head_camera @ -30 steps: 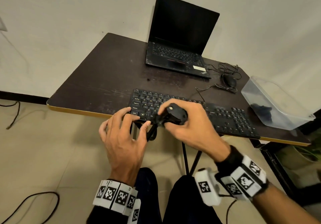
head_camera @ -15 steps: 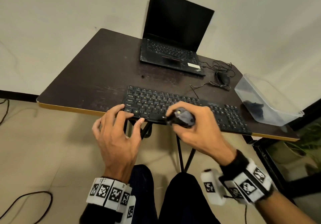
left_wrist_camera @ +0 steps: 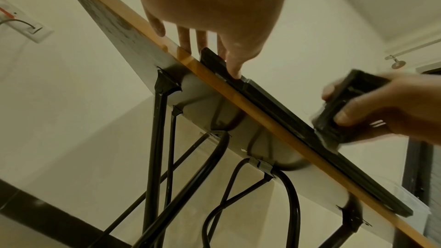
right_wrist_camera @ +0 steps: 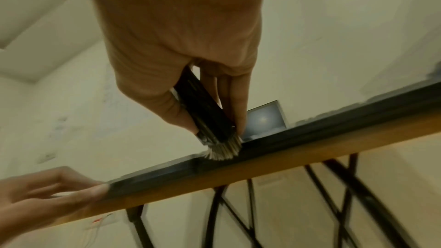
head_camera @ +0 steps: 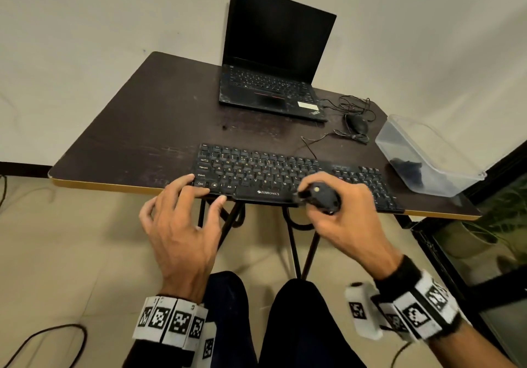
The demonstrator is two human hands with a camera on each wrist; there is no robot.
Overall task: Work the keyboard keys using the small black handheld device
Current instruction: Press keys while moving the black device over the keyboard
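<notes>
Right hand (head_camera: pixel 346 213) clenches the small black handheld device (head_camera: pixel 320 196), hiding its bristles at the black keyboard's (head_camera: pixel 273 173) 5 o'clock edge; left hand (head_camera: pixel 179 225), fingers relaxed, touches the 7 o'clock corner.

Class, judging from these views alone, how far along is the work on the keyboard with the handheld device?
Done: the right hand already grips the black device. In hand: its bristles meet the front edge of the keyboard, which the left hand steadies at its corner. Left: the pictures don't show which keys are finished.
</notes>
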